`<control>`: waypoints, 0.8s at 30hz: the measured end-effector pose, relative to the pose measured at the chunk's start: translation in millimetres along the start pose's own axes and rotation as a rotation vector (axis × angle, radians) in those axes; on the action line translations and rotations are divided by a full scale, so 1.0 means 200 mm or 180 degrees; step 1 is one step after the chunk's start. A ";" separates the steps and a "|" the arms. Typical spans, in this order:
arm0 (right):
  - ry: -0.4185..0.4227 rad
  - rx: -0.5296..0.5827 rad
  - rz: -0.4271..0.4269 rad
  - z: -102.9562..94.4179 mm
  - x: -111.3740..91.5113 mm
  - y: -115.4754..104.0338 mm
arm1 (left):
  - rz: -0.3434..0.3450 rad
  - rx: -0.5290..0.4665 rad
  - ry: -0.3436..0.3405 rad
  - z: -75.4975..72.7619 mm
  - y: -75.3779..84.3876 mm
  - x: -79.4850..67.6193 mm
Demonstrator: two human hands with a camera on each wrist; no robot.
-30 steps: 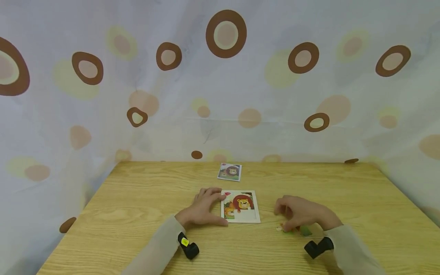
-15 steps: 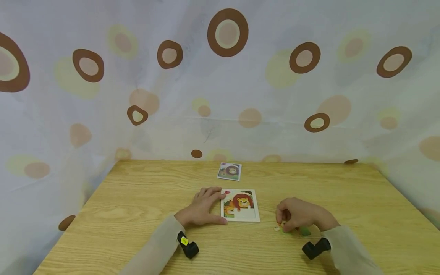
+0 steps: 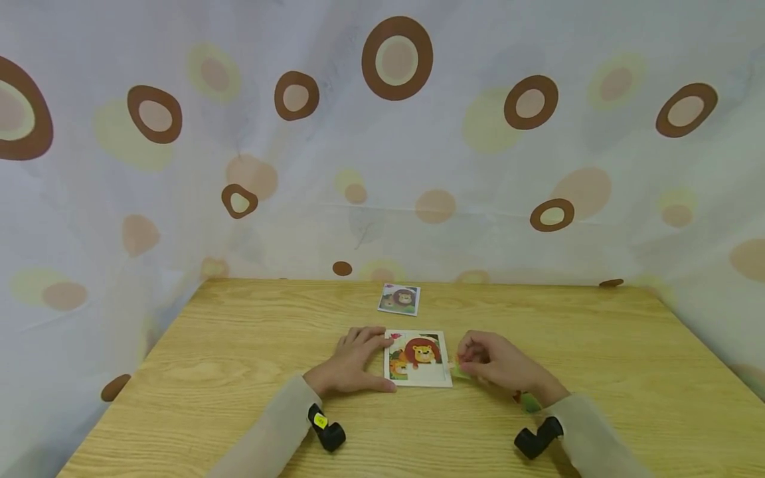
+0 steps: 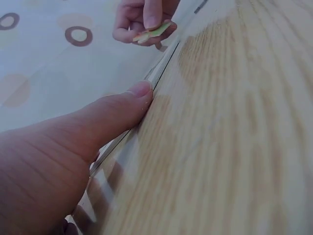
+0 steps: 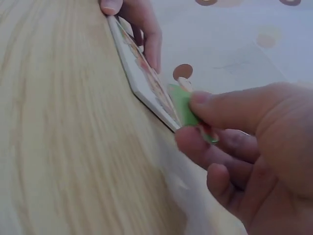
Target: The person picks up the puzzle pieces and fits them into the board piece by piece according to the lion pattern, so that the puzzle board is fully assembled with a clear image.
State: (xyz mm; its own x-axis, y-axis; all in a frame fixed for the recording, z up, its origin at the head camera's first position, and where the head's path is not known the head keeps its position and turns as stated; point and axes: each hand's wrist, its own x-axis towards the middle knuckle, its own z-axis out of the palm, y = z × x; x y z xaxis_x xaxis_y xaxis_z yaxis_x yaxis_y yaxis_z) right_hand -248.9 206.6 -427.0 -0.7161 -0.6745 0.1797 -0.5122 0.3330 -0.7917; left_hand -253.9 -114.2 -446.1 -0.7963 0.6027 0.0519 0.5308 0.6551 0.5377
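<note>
A white-framed lion jigsaw puzzle (image 3: pixel 418 380) lies on the table in the head view, its lower right part without pieces. My left hand (image 3: pixel 352 364) rests spread at its left side, straight thumb (image 4: pixel 122 105) against the near edge and fingers at the far left corner. Just off the puzzle's right edge, my right hand (image 3: pixel 499 362) pinches a green puzzle piece (image 5: pixel 182 105) between thumb and fingers. In the left wrist view this piece (image 4: pixel 155 33) appears raised and tilted. Another green puzzle piece (image 3: pixel 528 402) lies on the table below the right wrist, partly hidden.
Behind the puzzle, near the table's back edge, lies a small lion picture card (image 3: pixel 399 299). The wooden table (image 3: pixel 269 312) ends at a patterned cloth (image 3: pixel 466 245) hanging at the back and sides.
My right hand has picked up a green piece from the table at the right and carried it left to the puzzle's edge. The left hand and the puzzle stay in place.
</note>
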 end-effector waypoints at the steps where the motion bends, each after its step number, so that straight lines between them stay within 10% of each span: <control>1: 0.0072 -0.0047 0.0040 0.01 0.01 0.00 | 0.0003 0.0000 0.0004 0.00 0.00 0.00; 8: 0.0481 -0.0279 0.0338 0.09 0.07 -0.04 | 0.0033 0.0073 0.0043 0.00 0.01 0.00; 24: 0.0389 -0.0462 0.0196 0.23 0.20 -0.06 | 0.0036 0.0112 0.0108 0.03 -0.01 0.01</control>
State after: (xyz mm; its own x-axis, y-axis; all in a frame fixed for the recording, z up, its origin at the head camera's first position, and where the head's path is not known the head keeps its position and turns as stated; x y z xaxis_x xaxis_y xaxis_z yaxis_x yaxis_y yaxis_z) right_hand -250.4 145.6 -436.5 -0.7959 -0.5678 0.2101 -0.5223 0.4685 -0.7125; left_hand -254.9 -112.0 -451.4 -0.7993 0.5946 0.0868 0.5492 0.6642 0.5072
